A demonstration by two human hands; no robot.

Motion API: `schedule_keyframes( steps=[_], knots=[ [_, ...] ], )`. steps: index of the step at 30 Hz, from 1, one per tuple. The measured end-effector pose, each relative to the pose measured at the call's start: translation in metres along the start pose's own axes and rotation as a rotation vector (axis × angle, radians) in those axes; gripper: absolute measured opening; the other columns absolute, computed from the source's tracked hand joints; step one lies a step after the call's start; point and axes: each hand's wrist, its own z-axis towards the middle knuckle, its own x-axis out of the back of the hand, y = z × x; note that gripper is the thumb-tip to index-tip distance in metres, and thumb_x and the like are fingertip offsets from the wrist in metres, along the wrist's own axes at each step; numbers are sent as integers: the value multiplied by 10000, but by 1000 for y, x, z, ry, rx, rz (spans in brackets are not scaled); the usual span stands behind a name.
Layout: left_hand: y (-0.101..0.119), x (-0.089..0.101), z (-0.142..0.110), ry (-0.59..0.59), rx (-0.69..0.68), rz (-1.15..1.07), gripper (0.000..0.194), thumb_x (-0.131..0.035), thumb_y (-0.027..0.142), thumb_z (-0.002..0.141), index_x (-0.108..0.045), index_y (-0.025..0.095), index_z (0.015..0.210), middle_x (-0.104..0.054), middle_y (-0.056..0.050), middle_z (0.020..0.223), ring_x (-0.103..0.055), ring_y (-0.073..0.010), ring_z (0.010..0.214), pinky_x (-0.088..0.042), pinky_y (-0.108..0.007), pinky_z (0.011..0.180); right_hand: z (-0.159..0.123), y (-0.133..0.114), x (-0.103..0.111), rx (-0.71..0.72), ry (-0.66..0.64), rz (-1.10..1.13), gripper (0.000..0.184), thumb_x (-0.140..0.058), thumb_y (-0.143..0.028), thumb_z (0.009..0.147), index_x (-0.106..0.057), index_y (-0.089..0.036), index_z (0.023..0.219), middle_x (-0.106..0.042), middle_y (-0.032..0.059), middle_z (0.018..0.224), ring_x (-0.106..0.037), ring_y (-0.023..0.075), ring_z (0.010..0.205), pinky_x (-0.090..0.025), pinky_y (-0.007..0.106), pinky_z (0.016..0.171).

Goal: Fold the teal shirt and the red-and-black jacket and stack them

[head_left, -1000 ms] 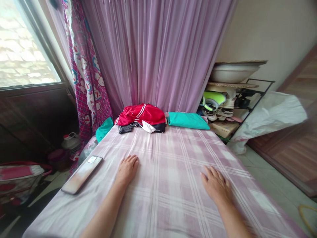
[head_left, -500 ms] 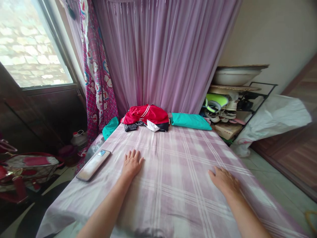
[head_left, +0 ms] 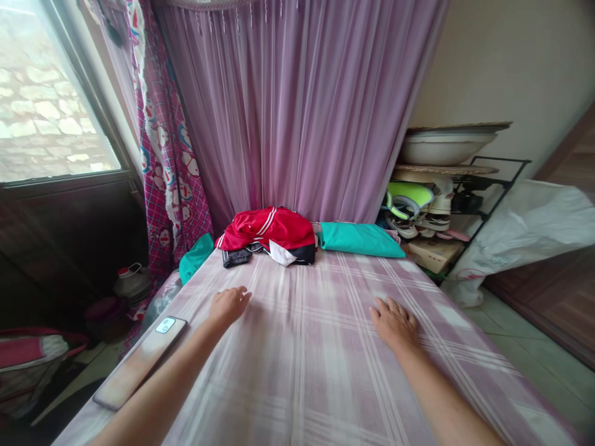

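Observation:
My left hand (head_left: pixel 230 305) hovers just over the plaid tablecloth (head_left: pixel 320 347), palm down, with its fingers loosely bent and nothing in it. On the same cloth my right hand (head_left: pixel 395 319) lies palm down, fingers a little spread, also empty. Beyond both hands a red garment with white stripes (head_left: pixel 274 228) is heaped with dark and white cloth under it. To its right is a folded teal cloth (head_left: pixel 360 239). A phone (head_left: pixel 139 362) rests back side up near the left edge, beside my left forearm.
Purple curtains (head_left: pixel 297 111) hang behind the far edge. On the right stands a rack with shoes (head_left: pixel 432 220), a basin (head_left: pixel 446 147) and a white plastic bag (head_left: pixel 534 217). A teal cloth piece (head_left: pixel 196 257) hangs at the left edge; a jug (head_left: pixel 130 282) stands below.
My left hand has lifted off the cloth and its fingers have bent. Across the cloth, my right hand has slid forward and inward. The view has shifted a little forward.

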Motion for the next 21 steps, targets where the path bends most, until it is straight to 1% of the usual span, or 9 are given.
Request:
schedule_keyframes(
  steps=[3,6,8,11,13,15,17,18,21],
  knots=[
    [-4,13,58,61,18,-45,413,-436,390,938,-625,232,1270,-740,-78,1148,-671,-252,1075,-492,-342,859,-2,2,-12,16,86,-28,476,-337,-389,974,-599,-247,1346,-559,115,1425,-505,267,1290,-372,435,1033],
    [1,27,115,135,57,-76,473,-441,400,923,-562,237,1350,-711,-74,1220,-647,-253,1128,-492,-329,863,-3,5,-19,35,132,-40,451,-374,-372,957,-628,-244,1307,-590,112,1390,-524,259,1268,-375,413,1032],
    [8,35,146,186,92,-86,521,-441,427,915,-527,226,1388,-669,-100,1288,-608,-282,1187,-480,-359,903,-2,7,-23,40,150,-41,448,-383,-367,949,-636,-237,1295,-598,116,1377,-532,264,1257,-376,419,1034],
    [19,43,180,286,128,-60,622,-499,499,872,-495,201,1418,-577,-156,1385,-535,-344,1258,-448,-429,965,-1,9,-28,44,160,-20,453,-379,-375,944,-635,-234,1290,-595,119,1375,-526,271,1266,-382,425,1036],
    [25,45,195,339,134,-25,625,-561,517,828,-550,188,1359,-524,-175,1429,-490,-371,1289,-426,-460,992,-1,11,-30,41,160,-4,453,-380,-384,939,-635,-242,1285,-591,118,1379,-517,275,1277,-382,428,1042],
    [29,44,206,358,126,-2,498,-583,473,817,-638,183,1218,-535,-171,1416,-473,-375,1295,-407,-479,1006,-1,11,-30,36,151,7,445,-387,-390,934,-637,-257,1278,-591,110,1382,-510,274,1286,-374,430,1056],
    [32,44,211,358,112,1,345,-547,394,845,-675,186,1088,-624,-155,1303,-521,-351,1236,-399,-476,999,-2,11,-28,32,138,13,437,-394,-389,932,-635,-267,1276,-590,103,1388,-501,271,1298,-363,432,1070],
    [34,44,211,369,95,-3,304,-515,358,864,-672,189,1063,-668,-140,1224,-556,-329,1185,-396,-464,996,-2,11,-27,30,130,16,436,-397,-388,932,-634,-269,1277,-587,101,1392,-497,269,1304,-359,433,1075],
    [41,46,202,447,-8,0,297,-420,306,921,-633,191,1093,-725,-95,1024,-622,-260,1034,-367,-414,1020,-2,10,-23,22,110,27,441,-397,-383,934,-627,-260,1291,-576,104,1406,-490,268,1310,-350,438,1081]
  ],
)
